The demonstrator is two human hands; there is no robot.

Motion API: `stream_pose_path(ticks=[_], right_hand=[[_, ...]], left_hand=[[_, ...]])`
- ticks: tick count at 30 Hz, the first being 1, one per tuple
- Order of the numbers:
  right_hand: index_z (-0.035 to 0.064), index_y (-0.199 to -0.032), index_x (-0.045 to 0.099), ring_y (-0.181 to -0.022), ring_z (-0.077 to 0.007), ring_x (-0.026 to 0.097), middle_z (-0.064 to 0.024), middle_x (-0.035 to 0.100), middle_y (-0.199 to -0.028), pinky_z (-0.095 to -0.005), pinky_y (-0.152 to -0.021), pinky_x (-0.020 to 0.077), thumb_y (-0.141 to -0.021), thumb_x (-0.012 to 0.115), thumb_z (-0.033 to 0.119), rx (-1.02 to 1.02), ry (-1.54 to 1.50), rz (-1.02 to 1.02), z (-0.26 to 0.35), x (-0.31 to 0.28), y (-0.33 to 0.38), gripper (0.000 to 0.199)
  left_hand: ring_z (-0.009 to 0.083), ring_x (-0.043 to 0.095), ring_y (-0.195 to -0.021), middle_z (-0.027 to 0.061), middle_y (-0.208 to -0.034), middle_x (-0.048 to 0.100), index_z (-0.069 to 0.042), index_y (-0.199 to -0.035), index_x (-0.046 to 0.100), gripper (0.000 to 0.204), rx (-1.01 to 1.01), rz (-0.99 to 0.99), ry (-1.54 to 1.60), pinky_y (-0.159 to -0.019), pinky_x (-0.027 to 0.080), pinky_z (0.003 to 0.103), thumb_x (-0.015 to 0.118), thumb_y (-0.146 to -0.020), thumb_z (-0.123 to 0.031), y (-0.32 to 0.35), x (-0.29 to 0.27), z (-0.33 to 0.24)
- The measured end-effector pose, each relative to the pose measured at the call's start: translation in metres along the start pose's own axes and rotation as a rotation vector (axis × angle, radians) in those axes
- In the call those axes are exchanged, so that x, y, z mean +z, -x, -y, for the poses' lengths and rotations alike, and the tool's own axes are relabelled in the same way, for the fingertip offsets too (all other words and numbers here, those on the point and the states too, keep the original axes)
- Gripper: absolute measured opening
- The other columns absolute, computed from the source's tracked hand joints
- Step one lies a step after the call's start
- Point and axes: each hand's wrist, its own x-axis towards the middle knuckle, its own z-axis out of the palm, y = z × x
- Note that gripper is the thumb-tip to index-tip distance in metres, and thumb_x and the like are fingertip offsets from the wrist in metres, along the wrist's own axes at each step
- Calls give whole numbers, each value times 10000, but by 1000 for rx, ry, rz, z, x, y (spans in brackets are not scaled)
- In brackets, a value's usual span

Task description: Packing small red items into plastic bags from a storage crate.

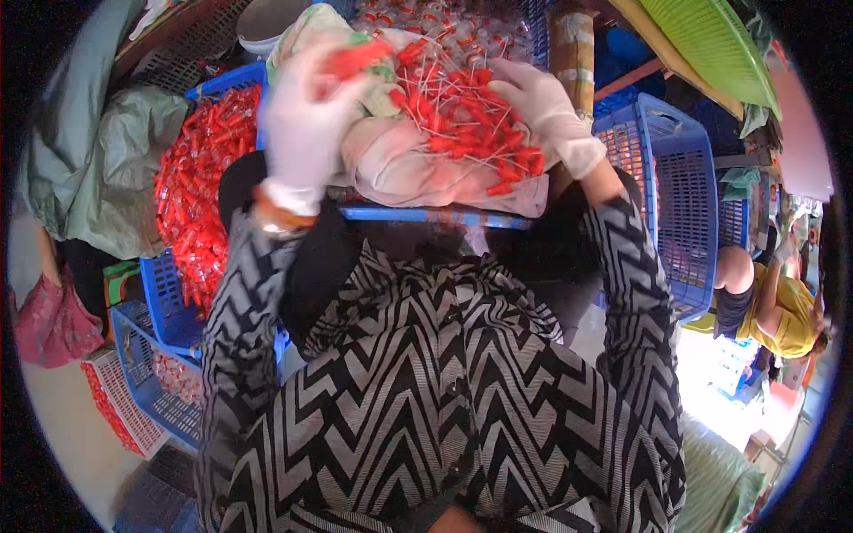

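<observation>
A heap of red dropper caps with thin pale stems (466,120) lies on a folded pink and pale green cloth (386,160) in front of me. At the heap's right side, my right hand (544,111), in a white glove, has its fingers bent together at a red cap on the upper edge. My left hand (311,115), also white-gloved, is raised left of the heap and smeared by motion. Its fingers are around a red piece (355,59), too blurred to tell whether it is one cap or several.
On my left stands a blue basket (160,293) full of red-capped small bottles (206,169). Clear bottles (444,22) fill a container beyond the cloth. Blue crates (686,200) stand at right, near a person in yellow (786,311). A brown post (571,53) rises beside the cloth.
</observation>
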Motion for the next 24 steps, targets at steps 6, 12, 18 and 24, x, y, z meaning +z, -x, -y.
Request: stream_pose_path(ticks=[6, 12, 18, 24], right_hand=[[126, -1020, 579, -801, -256, 647, -75, 653, -861, -403, -646, 465, -769, 578, 159, -331, 630, -34, -14, 33, -27, 253], [78, -951, 601, -839, -277, 637, -99, 656, -836, -387, -705, 466, -726, 567, 112, -258, 493, -48, -3, 7, -7, 230], [-7, -1140, 570, -804, -150, 593, -34, 637, -895, -271, -689, 444, -868, 540, 253, 254, -927, -99, 8, -47, 37, 378], [-23, -1080, 608, -566, -56, 393, 8, 575, -777, -177, -551, 313, -932, 434, 228, 212, -1372, -216, -1, -54, 37, 339]], left_hand=[[232, 584, -956, 157, -1046, 608, -5, -1128, 600, 422, -41, -323, -931, -867, 445, 335, 720, -753, -159, -2, -129, 87], [251, 577, -985, 147, -1037, 613, 14, -1127, 594, 358, -31, -157, -296, -886, 426, 314, 648, -825, -171, -16, -69, 53], [264, 599, -957, 122, -1030, 625, -57, -1037, 642, 289, 247, 276, -226, -850, 455, 332, 622, -812, -238, -66, 75, 33], [339, 608, -906, 163, -948, 625, -91, -926, 659, 195, 255, 528, -426, -804, 481, 436, 521, -817, -176, -89, 211, 67]])
